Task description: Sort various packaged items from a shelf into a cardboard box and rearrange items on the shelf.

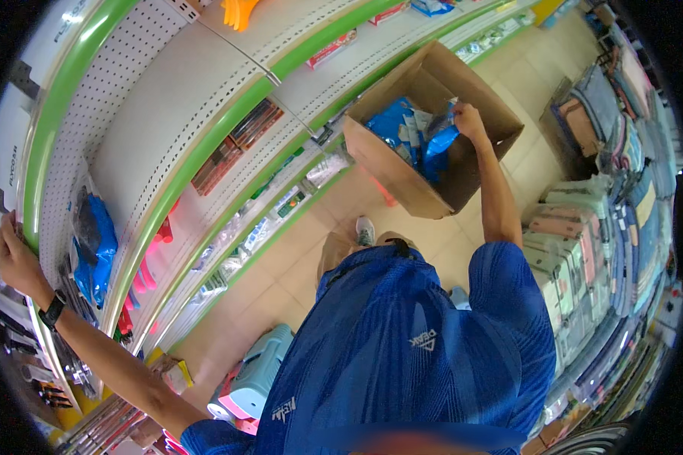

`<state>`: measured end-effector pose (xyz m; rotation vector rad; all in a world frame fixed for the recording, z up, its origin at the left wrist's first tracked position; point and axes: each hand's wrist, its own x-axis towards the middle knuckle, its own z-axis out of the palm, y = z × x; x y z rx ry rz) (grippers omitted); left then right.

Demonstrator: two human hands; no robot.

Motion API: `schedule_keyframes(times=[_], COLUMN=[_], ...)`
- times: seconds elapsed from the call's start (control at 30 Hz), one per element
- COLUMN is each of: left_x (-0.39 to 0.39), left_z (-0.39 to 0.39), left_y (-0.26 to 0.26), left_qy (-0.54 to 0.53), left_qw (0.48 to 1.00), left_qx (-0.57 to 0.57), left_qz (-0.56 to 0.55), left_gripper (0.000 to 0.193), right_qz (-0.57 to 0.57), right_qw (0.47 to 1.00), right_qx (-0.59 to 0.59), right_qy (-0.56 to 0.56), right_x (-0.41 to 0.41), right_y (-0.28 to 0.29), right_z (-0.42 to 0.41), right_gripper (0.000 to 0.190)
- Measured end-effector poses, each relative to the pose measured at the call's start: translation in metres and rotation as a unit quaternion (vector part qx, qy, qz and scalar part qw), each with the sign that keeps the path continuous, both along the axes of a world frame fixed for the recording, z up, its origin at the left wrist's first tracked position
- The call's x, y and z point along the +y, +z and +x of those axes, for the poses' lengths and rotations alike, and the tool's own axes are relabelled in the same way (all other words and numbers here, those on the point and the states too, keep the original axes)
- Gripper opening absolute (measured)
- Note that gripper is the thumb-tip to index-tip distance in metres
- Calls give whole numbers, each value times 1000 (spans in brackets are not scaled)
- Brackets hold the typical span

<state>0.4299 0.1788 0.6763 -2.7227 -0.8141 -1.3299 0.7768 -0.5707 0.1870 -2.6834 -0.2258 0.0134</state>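
My right hand [468,120] reaches into an open cardboard box [398,170] and pinches a blue plastic packet [443,140] by its upper end. More blue packets [390,120] with pale labels lie inside the box beneath it. At the far left, my left hand [21,261] is bent around the green edge strip [31,227] of an upper shelf; its fingertips are partly hidden. A black band circles that wrist. Close to this hand, blue packets with dark, clear fronts [95,244] stand on the white shelf below.
White shelves [165,108] with green edges curve along the left, carrying boxed goods [239,145] and pink items [143,277]. Folded textiles [597,119] and wrapped bundles [569,227] are stacked at right. A light-blue plastic item [262,369] stands on the tiled floor [301,278] by me.
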Motion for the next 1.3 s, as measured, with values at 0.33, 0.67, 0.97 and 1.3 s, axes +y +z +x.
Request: schedule_keyframes(times=[0.33,0.67,0.97,1.3], left_x=[25,-19,-57,-67], left_z=[-5,0,5,9], left_y=[3,-5,-4,-4], left_qy=[-21,-16,14,18], left_qw=[999,998,998,996], left_qx=[8,-27,-55,-87], left_qz=[27,47,-2,6], left_gripper=[34,36,39,36], right_qz=[6,389,470,410], right_qw=[999,861,690,624], right_qx=[47,-122,85,537], right_qy=[-16,304,544,392], right_x=[11,310,558,697], right_y=[-45,208,290,285], right_z=[-53,-124,-209,-244], right_gripper=[23,21,41,42])
